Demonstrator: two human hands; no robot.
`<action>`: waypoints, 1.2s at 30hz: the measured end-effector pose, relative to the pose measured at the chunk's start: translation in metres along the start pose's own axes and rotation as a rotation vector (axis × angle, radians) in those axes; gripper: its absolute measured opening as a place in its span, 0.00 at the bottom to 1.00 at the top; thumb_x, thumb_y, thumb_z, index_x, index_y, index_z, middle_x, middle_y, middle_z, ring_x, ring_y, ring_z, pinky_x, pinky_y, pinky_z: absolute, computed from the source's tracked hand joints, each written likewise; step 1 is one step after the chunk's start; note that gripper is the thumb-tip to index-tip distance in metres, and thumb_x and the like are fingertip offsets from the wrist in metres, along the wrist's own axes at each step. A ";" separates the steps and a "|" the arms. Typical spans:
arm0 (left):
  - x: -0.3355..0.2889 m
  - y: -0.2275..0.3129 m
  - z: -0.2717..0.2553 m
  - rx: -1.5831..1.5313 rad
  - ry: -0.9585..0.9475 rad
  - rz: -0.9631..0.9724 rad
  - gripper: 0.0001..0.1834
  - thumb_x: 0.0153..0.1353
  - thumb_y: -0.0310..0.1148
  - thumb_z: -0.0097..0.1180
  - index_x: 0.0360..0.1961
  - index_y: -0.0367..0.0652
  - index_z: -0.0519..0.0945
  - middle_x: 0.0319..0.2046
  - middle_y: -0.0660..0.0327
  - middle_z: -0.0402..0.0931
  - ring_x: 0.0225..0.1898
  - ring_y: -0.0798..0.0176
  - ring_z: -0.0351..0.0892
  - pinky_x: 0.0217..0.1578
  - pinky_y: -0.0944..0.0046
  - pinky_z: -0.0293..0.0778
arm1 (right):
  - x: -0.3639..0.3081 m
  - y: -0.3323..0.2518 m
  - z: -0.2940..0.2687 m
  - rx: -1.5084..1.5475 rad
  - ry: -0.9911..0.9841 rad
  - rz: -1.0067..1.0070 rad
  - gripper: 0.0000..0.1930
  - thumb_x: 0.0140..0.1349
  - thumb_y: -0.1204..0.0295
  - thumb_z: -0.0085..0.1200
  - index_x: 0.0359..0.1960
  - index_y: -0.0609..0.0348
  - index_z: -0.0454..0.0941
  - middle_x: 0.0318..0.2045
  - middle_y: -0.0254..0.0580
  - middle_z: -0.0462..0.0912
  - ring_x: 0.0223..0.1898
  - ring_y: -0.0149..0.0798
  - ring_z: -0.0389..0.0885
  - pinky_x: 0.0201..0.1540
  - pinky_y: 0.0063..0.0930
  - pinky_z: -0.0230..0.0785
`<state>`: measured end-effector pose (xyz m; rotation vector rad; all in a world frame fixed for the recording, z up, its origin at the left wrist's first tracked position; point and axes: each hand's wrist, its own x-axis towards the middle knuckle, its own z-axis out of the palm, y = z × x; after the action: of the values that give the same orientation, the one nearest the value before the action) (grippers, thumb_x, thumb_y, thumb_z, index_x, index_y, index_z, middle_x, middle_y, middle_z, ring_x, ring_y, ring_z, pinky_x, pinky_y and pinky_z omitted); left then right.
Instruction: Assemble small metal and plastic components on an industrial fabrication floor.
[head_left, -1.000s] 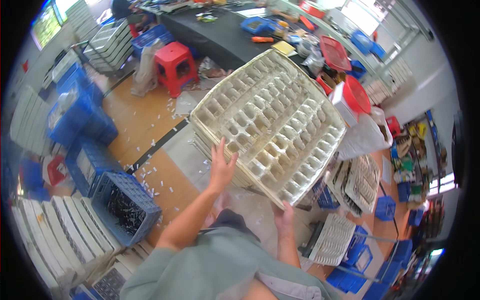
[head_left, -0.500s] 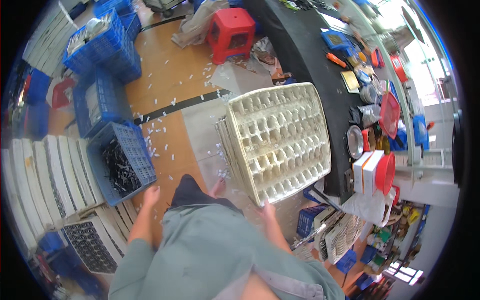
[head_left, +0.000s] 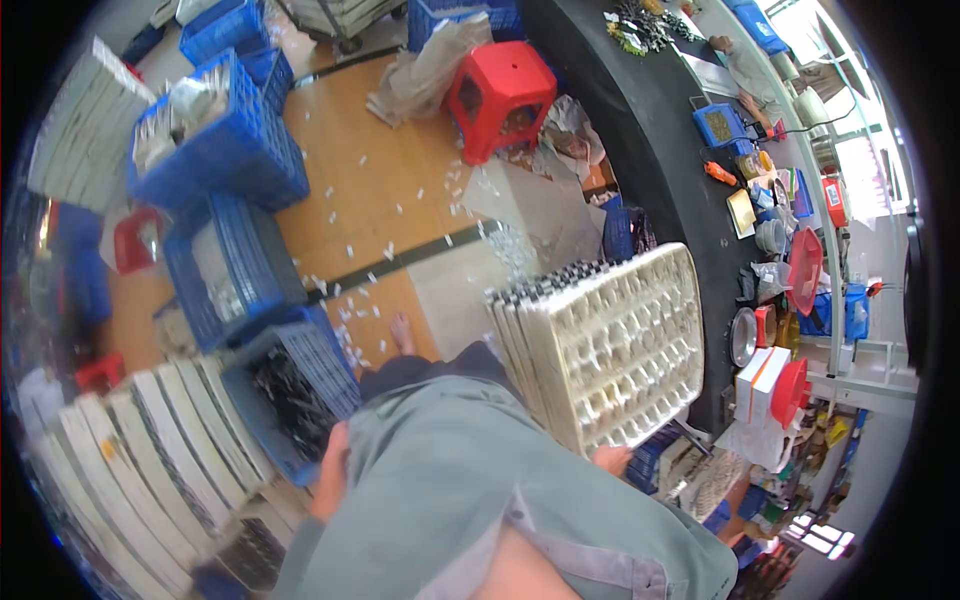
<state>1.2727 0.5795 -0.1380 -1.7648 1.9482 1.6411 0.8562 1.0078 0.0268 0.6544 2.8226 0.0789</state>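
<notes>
A stack of off-white moulded trays [head_left: 628, 345], with rows of small hollows, stands on edge at my right, beside the black bench. Dark pieces show along its upper edge. My right hand [head_left: 612, 459] grips the near lower corner of the front tray, its fingers partly hidden. Low at my left side, my left hand [head_left: 332, 472] hangs against my grey-green shirt, near a blue crate [head_left: 290, 400] of black strips. Its fingers are blurred and mostly covered.
The black bench [head_left: 660, 190] runs along the right with tools, bowls and a red tray [head_left: 805, 270]. A red stool [head_left: 503, 95] stands ahead. Blue crates [head_left: 218, 150] and upright white trays [head_left: 150, 450] line the left. White scraps litter the floor.
My view has shifted, so the trays appear lower and farther right, with more of their upper edge showing. My left hand has drawn in against my shirt. My right hand stays at the tray corner.
</notes>
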 end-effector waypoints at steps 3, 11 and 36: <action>0.094 0.096 -0.069 -0.225 -0.065 -0.126 0.12 0.68 0.34 0.57 0.42 0.35 0.83 0.28 0.59 0.82 0.24 0.70 0.77 0.23 0.67 0.71 | 0.005 -0.085 -0.017 0.229 0.231 -0.231 0.25 0.60 0.73 0.52 0.59 0.69 0.70 0.60 0.65 0.70 0.62 0.63 0.69 0.65 0.49 0.62; 0.267 0.330 -0.139 -0.489 0.144 0.118 0.10 0.71 0.29 0.53 0.48 0.35 0.80 0.34 0.60 0.82 0.31 0.68 0.81 0.30 0.68 0.77 | 0.004 -0.322 -0.090 0.577 0.363 -0.678 0.26 0.62 0.73 0.52 0.63 0.65 0.69 0.64 0.63 0.67 0.66 0.62 0.65 0.68 0.49 0.58; 0.494 0.867 0.094 -0.069 -0.388 0.401 0.12 0.72 0.27 0.51 0.49 0.31 0.80 0.42 0.57 0.83 0.40 0.66 0.83 0.41 0.67 0.79 | 0.372 -0.792 -0.123 0.286 0.256 -0.706 0.42 0.65 0.42 0.49 0.75 0.53 0.57 0.76 0.53 0.52 0.78 0.53 0.45 0.77 0.55 0.33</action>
<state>0.4049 0.1211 0.0654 -1.0011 2.1591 2.0004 0.1638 0.4605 -0.0213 -0.3606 3.1580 -0.3950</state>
